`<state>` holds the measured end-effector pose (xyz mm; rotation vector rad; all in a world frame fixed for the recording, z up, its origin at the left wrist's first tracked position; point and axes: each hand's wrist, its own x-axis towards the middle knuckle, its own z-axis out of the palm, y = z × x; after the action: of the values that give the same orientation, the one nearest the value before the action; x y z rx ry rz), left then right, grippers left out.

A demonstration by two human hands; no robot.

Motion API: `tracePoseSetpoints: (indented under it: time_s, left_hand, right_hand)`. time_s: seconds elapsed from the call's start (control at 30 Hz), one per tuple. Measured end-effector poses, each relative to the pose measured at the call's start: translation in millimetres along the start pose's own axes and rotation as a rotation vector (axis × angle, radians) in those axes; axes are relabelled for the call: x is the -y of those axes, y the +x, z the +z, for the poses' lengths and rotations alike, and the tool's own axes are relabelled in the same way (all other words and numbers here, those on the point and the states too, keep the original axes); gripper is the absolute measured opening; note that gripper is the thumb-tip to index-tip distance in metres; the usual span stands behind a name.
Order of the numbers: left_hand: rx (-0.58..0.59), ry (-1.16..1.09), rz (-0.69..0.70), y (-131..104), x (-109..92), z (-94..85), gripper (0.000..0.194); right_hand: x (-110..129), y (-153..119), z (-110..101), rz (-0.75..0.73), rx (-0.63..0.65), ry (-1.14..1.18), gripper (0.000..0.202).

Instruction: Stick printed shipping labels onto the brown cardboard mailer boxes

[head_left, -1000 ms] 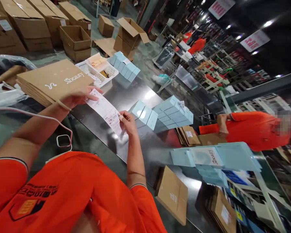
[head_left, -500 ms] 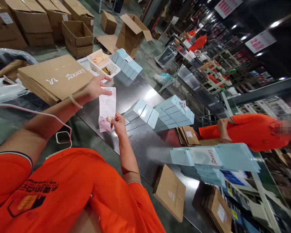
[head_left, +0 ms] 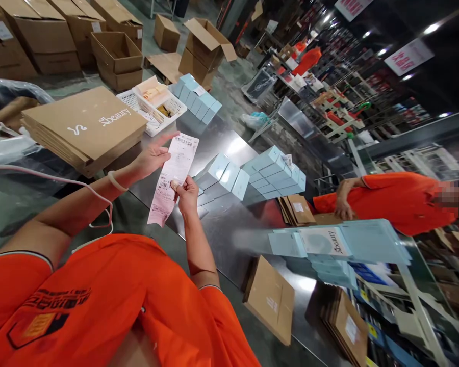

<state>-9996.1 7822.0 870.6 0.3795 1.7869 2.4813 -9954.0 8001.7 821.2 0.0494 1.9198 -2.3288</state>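
A long printed paper slip (head_left: pixel 178 158), white at the top with pinkish lower sections, hangs slantwise over the table edge. It carries barcodes and small print that I cannot read. My right hand (head_left: pixel 187 196) pinches its right side near the middle, thumb on the printed face. At the slip's upper left edge is my left hand (head_left: pixel 151 159), its fingers stretched and apart, the tips at the paper's edge. Beyond my right hand stands a group of light blue boxes (head_left: pixel 222 176) on the metal table (head_left: pixel 229 140).
Flat brown cartons (head_left: pixel 87 122) are stacked at left, beside a white basket (head_left: pixel 168 120). More pale blue boxes (head_left: pixel 273 171) stand farther along. A cable (head_left: pixel 72 181) crosses my left arm. Across the table is a person in orange (head_left: pixel 398 201), near a long blue stack (head_left: pixel 367 242).
The slip has unfolded to a longer strip and tilted, its top swinging right. My left hand has shifted lower and off its face to the left edge. My right hand keeps its pinch.
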Motion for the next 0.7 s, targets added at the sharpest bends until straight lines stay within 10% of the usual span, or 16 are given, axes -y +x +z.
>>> tracePoseSetpoints:
  time_s: [0.13,0.7]
  left_hand:
    - [-0.005,0.011,-0.035,-8.2,1.0,3.6,0.044]
    - [0.036,-0.102,-0.06,-10.3,9.8,3.5,0.072]
  right_hand:
    - [-0.3,0.9,1.0,0.008,-0.032,0.057,0.038]
    - [-4.1,6.0,2.0,-0.062,-0.065,0.038,0.032]
